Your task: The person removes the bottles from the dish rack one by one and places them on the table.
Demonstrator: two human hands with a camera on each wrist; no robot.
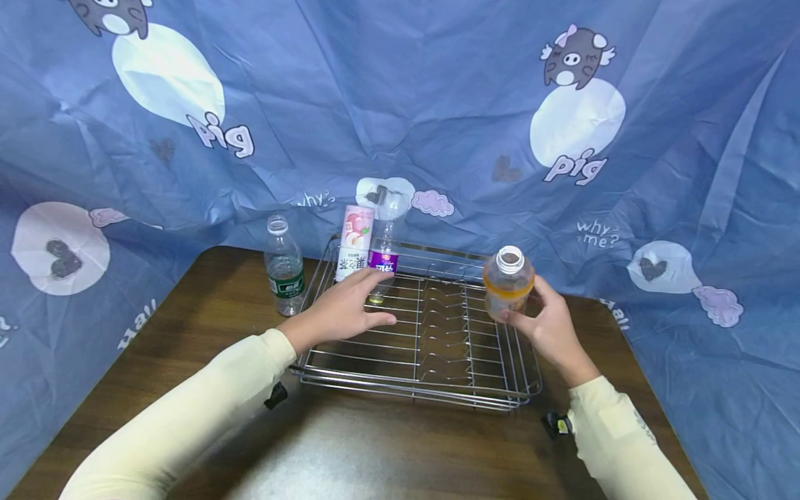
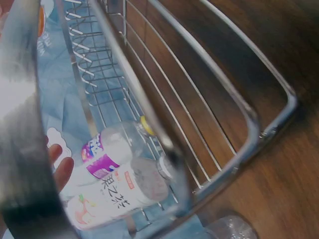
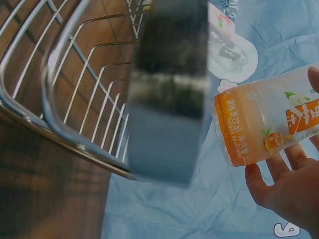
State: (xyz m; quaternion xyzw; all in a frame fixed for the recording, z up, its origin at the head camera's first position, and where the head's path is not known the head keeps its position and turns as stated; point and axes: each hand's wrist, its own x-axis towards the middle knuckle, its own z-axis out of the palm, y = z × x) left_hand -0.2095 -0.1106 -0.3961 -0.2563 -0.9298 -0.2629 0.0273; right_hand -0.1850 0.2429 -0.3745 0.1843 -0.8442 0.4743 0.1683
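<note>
R hand (image 1: 553, 330) grips orange-label btl (image 1: 509, 288), thumb & fingers bent round its side, mouth up, by the back R corner of wire rack (image 1: 412, 386). L hand (image 1: 344, 309) has loose, spread fingers w/ nothing in them, over L side of rack nr purple-label btl (image 1: 383, 260). That 1 & pink-white btl (image 1: 355, 243) lean side by side, caps down, in rack's back L part. Green-label btl (image 1: 287, 283) stands on brown table (image 1: 350, 444), just L of rack
</note>
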